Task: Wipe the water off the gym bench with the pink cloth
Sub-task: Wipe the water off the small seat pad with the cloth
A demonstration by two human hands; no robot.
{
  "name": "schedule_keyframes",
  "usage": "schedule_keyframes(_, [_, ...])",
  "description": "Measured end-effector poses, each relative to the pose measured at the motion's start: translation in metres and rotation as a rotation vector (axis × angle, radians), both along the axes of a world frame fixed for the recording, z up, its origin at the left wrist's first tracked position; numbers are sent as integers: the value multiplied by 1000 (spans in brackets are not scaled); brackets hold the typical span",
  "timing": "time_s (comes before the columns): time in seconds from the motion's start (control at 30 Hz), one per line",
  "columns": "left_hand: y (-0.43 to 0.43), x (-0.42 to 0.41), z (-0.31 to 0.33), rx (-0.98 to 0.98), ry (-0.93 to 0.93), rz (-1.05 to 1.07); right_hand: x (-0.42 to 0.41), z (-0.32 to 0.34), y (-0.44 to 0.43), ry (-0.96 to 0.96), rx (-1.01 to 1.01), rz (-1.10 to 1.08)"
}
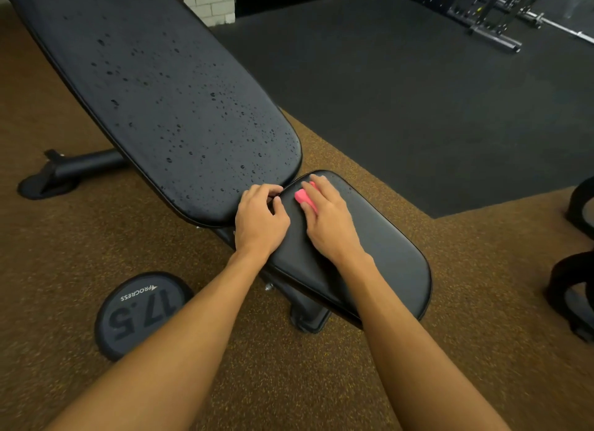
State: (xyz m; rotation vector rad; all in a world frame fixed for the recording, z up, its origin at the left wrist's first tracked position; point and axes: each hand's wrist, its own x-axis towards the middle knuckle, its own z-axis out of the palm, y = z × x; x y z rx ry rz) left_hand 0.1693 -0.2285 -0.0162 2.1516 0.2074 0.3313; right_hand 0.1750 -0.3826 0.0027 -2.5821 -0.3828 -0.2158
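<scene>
Brown speckled rubber floor runs under the near half of my view, with a dark mat laid beyond it on the right. Across the middle stands the black bench. Its long back pad slopes away to the far left and is dotted with water drops.

Both hands are on the short seat pad at its far end. My right hand lies flat on the pink cloth, fingers straight and close together, pressing it onto the seat just beside the gap between the pads. Only the left edge of the cloth shows past the fingers.

My left hand sits just left of it, fingers curled over the seat's edge at that gap and thumb resting on the seat.

On the floor near left lies a round weight marked 17.5. A rack stands far right.
</scene>
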Motion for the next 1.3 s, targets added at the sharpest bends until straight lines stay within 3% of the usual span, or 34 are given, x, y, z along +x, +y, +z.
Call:
schedule_keyframes(0.13, [2, -2, -2, -41, -13, 2, -14, 3, -25, 9, -59, 172])
schedule_keyframes(0.33, [3, 1, -3, -81, -28, 8, 24, 0, -5, -9, 4, -94])
schedule_keyframes(0.53, [3, 1, -5, -94, -86, 38, 11, 5, -5, -35, -58, 172])
schedule_keyframes(0.73, [4, 0, -7, -129, -89, 47, 37, 0, 4, 2, -1, -58])
schedule_keyframes(0.97, [4, -1, -8, -233, -141, 100, 15, 11, -1, -41, -79, 301])
schedule_keyframes(1.1, [3, -2, -5, -339, -163, 119, 34, 10, -5, -43, -23, 37])
schedule_keyframes(1.17, [4, -3, -5, -351, -179, 122, 37, 7, 9, -51, -19, 10])
schedule_keyframes(1.3, [7, -4, -9, -334, -198, 136, 10, 6, 27, -91, -35, 270])
